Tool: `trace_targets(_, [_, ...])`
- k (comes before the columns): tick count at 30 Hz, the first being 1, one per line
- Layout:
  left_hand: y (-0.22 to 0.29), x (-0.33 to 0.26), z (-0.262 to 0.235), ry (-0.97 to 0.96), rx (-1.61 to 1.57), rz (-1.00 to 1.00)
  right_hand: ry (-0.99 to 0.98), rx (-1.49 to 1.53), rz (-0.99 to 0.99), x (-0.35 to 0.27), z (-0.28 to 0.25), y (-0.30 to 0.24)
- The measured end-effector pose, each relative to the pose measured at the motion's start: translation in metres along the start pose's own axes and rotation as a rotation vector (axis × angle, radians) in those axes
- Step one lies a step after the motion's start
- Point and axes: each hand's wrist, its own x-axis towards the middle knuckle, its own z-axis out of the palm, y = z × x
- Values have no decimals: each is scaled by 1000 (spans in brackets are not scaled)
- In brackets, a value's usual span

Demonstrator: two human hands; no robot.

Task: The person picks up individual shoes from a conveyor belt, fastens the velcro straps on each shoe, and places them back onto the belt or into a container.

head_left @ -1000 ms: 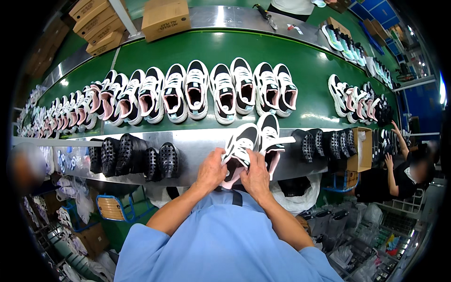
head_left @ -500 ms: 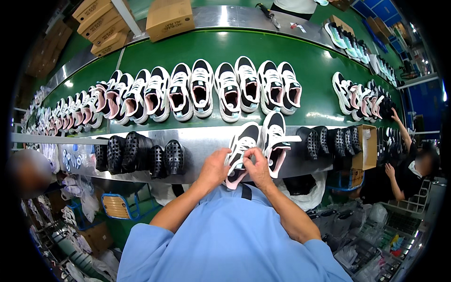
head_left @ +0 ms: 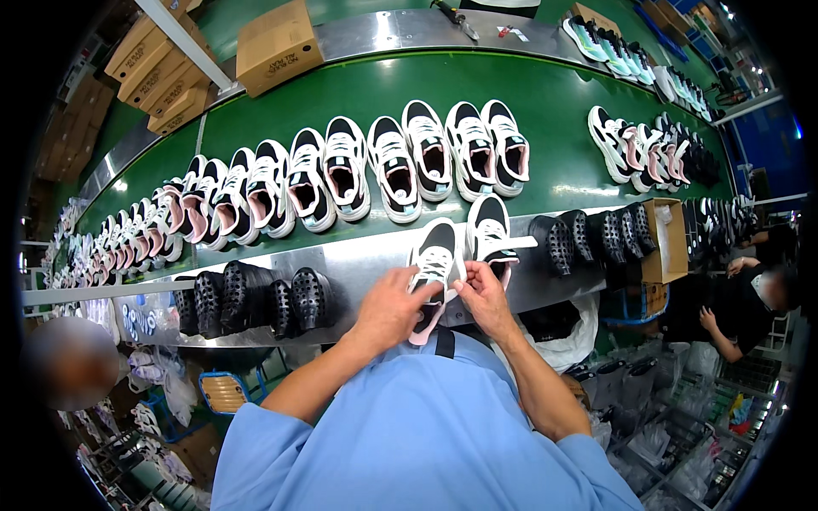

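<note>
A black-and-white sneaker (head_left: 438,247) with white laces and pink lining stands toe-away on the metal ledge in front of me. My left hand (head_left: 392,305) grips its left side, the fingers reaching over the laces and opening. Thumb and finger of my right hand (head_left: 484,298) pinch a white part at the shoe's right edge; whether this is its strap I cannot tell. Just right of it stands the matching sneaker (head_left: 488,223), its white strap (head_left: 509,244) sticking out to the right.
Beyond the ledge (head_left: 366,255), a long row of similar sneakers (head_left: 344,170) stands on the green belt (head_left: 281,111). Black studded shoe forms (head_left: 310,298) sit left and right on the ledge. An open carton (head_left: 665,243) is at right, near a co-worker (head_left: 750,289).
My right hand has shifted from the shoe's opening to its right edge. My left fingers have moved across over the opening. The co-worker's raised arm has come down.
</note>
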Motion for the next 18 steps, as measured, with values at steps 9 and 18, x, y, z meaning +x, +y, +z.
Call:
trace_targets(9, [-11, -4, 33, -112, 68, 226, -117, 13, 13, 10, 2, -15])
trace_targets(18, [-39, -39, 77, -399, -406, -933, -383, -58, 159, 36, 23, -23])
